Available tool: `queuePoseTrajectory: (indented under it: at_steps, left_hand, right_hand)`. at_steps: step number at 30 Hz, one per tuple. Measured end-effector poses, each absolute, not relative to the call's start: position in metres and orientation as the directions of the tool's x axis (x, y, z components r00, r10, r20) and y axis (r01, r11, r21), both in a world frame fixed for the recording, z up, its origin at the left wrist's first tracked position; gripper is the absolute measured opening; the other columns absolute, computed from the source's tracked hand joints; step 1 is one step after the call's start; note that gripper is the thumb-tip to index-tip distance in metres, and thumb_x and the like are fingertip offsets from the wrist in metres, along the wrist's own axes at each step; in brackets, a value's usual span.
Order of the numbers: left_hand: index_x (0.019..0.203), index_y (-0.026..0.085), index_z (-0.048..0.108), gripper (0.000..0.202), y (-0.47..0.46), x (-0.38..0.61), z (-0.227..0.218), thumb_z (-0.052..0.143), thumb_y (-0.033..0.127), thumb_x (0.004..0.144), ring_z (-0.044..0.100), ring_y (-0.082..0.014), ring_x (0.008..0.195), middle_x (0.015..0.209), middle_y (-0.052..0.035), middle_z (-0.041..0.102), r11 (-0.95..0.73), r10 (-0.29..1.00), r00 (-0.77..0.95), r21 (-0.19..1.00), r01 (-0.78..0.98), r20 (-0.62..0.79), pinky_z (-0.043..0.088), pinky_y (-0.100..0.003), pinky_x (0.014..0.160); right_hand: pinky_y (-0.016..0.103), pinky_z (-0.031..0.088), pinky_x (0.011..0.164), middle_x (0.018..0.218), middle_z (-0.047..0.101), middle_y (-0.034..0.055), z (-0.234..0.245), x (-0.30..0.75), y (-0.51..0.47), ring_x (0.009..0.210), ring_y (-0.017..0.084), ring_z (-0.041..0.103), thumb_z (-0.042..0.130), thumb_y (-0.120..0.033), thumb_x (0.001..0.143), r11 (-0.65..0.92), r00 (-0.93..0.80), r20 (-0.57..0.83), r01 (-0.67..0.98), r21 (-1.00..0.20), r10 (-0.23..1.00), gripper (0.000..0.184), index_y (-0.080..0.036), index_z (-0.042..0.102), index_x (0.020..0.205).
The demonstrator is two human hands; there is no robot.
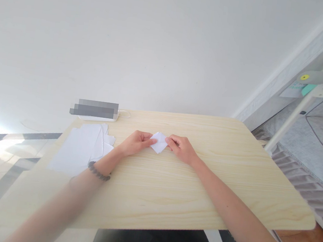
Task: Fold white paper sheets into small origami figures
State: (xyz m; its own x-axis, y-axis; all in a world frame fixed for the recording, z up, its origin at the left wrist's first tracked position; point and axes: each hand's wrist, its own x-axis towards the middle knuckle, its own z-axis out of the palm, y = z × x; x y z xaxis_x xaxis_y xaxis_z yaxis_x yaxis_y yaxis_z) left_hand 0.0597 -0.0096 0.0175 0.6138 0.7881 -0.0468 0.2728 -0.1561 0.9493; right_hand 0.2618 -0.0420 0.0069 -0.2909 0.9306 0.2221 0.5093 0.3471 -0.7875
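Observation:
Between my two hands is a small piece of folded white paper (pixel 159 143), shaped like a diamond with crease lines across it. My left hand (pixel 137 143) pinches its left corner, thumb on top and fingers behind. At the right corner, my right hand (pixel 182 148) grips the paper between thumb and curled fingers. The paper is held just over the wooden table (pixel 151 199); whether it touches the top I cannot tell. A dark beaded bracelet (pixel 99 171) circles my left wrist.
Left of my left hand lies a spread of white paper sheets (pixel 79 146), partly under my forearm. A white device (pixel 99 118), mostly blurred out, stands at the back left with a cable. Behind the table rises a plain wall (pixel 159 49). A pale metal frame (pixel 292 118) stands at right.

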Motion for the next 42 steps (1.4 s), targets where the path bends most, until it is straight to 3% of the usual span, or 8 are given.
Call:
queuePoseTrajectory:
  at_steps: [3, 16, 24, 30, 37, 42]
  left_hand:
    - [0.080, 0.012, 0.065, 0.036, -0.0081, 0.0582, 0.0165, 0.051, 0.045, 0.076, 0.053, -0.0128, 0.067, 0.074, -0.0005, 0.062, -0.171, 0.773, 0.633, 0.952, 0.253, -0.030, 0.038, -0.022, 0.062]
    - [0.093, 0.013, 0.062, 0.038, -0.0095, 0.0604, 0.0157, 0.056, 0.044, 0.072, 0.056, -0.0183, 0.081, 0.090, -0.0060, 0.063, -0.132, 0.782, 0.622, 0.964, 0.232, -0.043, 0.042, -0.027, 0.070]
    - [0.079, 0.012, 0.063, 0.034, -0.0089, 0.0595, 0.0148, 0.056, 0.044, 0.071, 0.052, -0.0134, 0.065, 0.071, -0.0024, 0.060, -0.207, 0.788, 0.615, 0.930, 0.305, -0.026, 0.039, -0.023, 0.058]
    - [0.084, 0.014, 0.063, 0.033, -0.0097, 0.0604, 0.0179, 0.054, 0.044, 0.073, 0.054, -0.0154, 0.072, 0.079, -0.0030, 0.062, -0.194, 0.825, 0.565, 0.931, 0.310, -0.016, 0.041, -0.024, 0.063]
    - [0.087, 0.014, 0.063, 0.035, -0.0096, 0.0617, 0.0179, 0.057, 0.044, 0.071, 0.056, -0.0161, 0.071, 0.080, -0.0045, 0.064, -0.138, 0.838, 0.544, 0.953, 0.270, -0.033, 0.043, -0.025, 0.063]
    - [0.087, 0.014, 0.061, 0.033, -0.0078, 0.0606, 0.0130, 0.058, 0.042, 0.071, 0.057, -0.0169, 0.074, 0.081, -0.0053, 0.064, -0.090, 0.827, 0.560, 0.971, 0.223, -0.052, 0.043, -0.026, 0.064]
  right_hand:
    - [0.020, 0.031, 0.050, 0.055, 0.046, -0.0024, 0.0072, 0.2621, -0.0421, 0.049, 0.007, 0.039, 0.036, -0.037, 0.085, 0.356, -0.305, 0.224, 0.505, -0.786, 0.926, 0.034, -0.016, 0.045, 0.060]
    - [0.020, 0.030, 0.049, 0.054, 0.046, -0.0021, 0.0065, 0.2617, -0.0417, 0.049, 0.007, 0.038, 0.038, -0.038, 0.083, 0.390, -0.345, 0.236, 0.495, -0.777, 0.908, 0.034, -0.016, 0.049, 0.060]
    - [0.021, 0.028, 0.049, 0.054, 0.045, -0.0029, 0.0023, 0.2634, -0.0401, 0.048, 0.007, 0.035, 0.041, -0.035, 0.082, 0.457, -0.470, 0.211, 0.505, -0.732, 0.857, 0.032, -0.015, 0.058, 0.063]
    - [0.021, 0.029, 0.049, 0.056, 0.049, -0.0018, 0.0031, 0.2640, -0.0405, 0.050, 0.007, 0.038, 0.038, -0.035, 0.083, 0.424, -0.449, 0.189, 0.510, -0.748, 0.873, 0.032, -0.015, 0.058, 0.067]
    - [0.021, 0.028, 0.049, 0.053, 0.042, -0.0034, 0.0035, 0.2626, -0.0418, 0.049, 0.007, 0.033, 0.042, -0.036, 0.082, 0.423, -0.437, 0.197, 0.512, -0.748, 0.878, 0.031, -0.016, 0.051, 0.060]
    - [0.021, 0.032, 0.053, 0.063, 0.047, -0.0018, 0.0022, 0.2602, -0.0420, 0.056, 0.008, 0.038, 0.042, -0.033, 0.082, 0.386, -0.364, 0.221, 0.481, -0.788, 0.905, 0.021, -0.017, 0.050, 0.070]
